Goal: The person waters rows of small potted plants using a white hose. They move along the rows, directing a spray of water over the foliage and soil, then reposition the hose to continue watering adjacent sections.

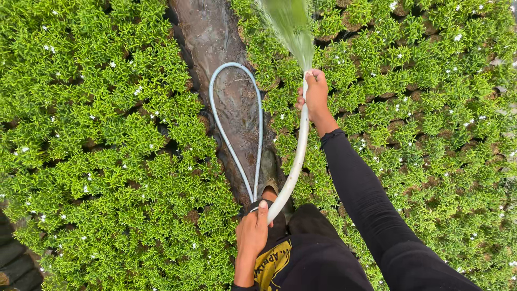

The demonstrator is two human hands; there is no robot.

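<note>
My right hand (314, 94) reaches forward in a black sleeve and grips the end of a pale hose (298, 153). A fan of water (293, 29) sprays from the hose end over the plants ahead. Lower down, near my body, my left hand (252, 233) holds the same hose, thumb pointing up along it. Beyond my left hand the hose runs out in a long loop (231, 70) lying on the wet path.
A narrow wet dirt path (215, 37) runs away from me between two beds of small green plants with tiny white flowers (97, 134). Potted plants fill the right side (431, 108). Dark stacked items (13, 264) sit at the bottom left corner.
</note>
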